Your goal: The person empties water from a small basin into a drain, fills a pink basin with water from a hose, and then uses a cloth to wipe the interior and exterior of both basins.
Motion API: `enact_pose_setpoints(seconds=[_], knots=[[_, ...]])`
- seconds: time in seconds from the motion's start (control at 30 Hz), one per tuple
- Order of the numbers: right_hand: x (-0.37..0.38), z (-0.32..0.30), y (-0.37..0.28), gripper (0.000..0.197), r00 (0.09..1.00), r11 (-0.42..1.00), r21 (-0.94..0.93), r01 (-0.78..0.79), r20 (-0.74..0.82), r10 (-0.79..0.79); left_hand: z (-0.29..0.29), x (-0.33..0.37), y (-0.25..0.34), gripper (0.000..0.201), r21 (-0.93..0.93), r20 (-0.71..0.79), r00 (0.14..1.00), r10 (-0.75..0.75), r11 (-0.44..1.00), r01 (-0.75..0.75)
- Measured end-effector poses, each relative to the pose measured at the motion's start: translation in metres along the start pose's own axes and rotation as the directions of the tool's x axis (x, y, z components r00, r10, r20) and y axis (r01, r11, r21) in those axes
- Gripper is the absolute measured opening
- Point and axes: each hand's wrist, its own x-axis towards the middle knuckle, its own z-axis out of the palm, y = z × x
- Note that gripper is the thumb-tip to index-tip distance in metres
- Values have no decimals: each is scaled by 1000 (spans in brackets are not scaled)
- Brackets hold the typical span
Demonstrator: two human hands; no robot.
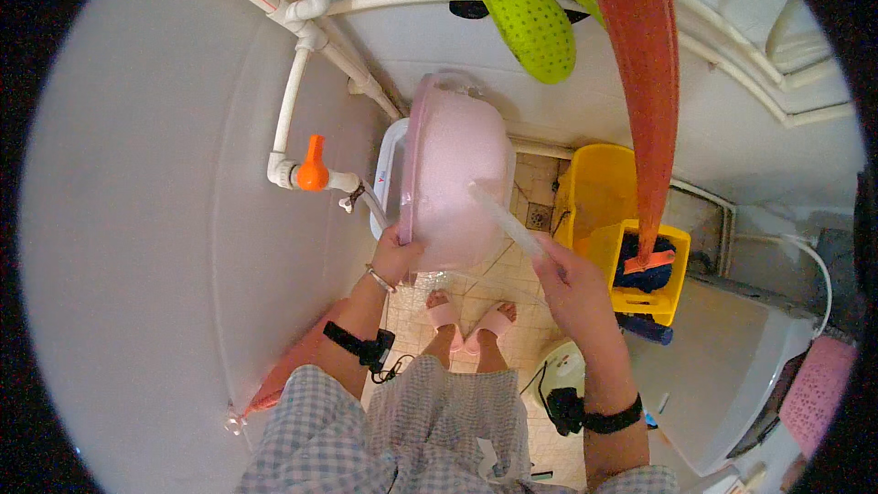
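Observation:
A pink plastic basin [462,174] is tipped on its side, its rounded outside turned to the right. My left hand [395,256] is closed on the lower part of its rim. In my right hand [569,282] is a whitish translucent hose [508,218], its end pointing at the basin's outer wall. Whether the hose end touches the wall I cannot tell. On the left, a tap with an orange handle [314,165] has a clear tube running from its spout down behind the basin. A second, white basin [391,160] shows behind the pink one.
A yellow mop bucket [599,183] holds a mop with a red handle [645,82] rising close on the right. Beyond my right arm is a pale appliance [713,357]. Green slippers [530,32] hang on a wall pipe. A floor drain [538,217] lies in the tiles.

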Motion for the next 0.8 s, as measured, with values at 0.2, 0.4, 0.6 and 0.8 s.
enact_pose_setpoints(seconds=[0.2,0.4,0.6,0.8], knots=[[-13,9,41,31,991,995,-38,-91,-97,87,2,-8,12,29,-442,-86,996,-4,896,-35],[-29,30,72,33,949,947,79,-311,-17,314,36,3,0,38,-716,-121,987,-109,698,-11],[-40,48,96,35,935,824,463,-327,33,353,75,14,9,20,-911,7,1000,-26,411,17],[-53,32,90,35,941,765,564,-311,68,333,101,2,12,14,-953,43,999,14,301,36]])
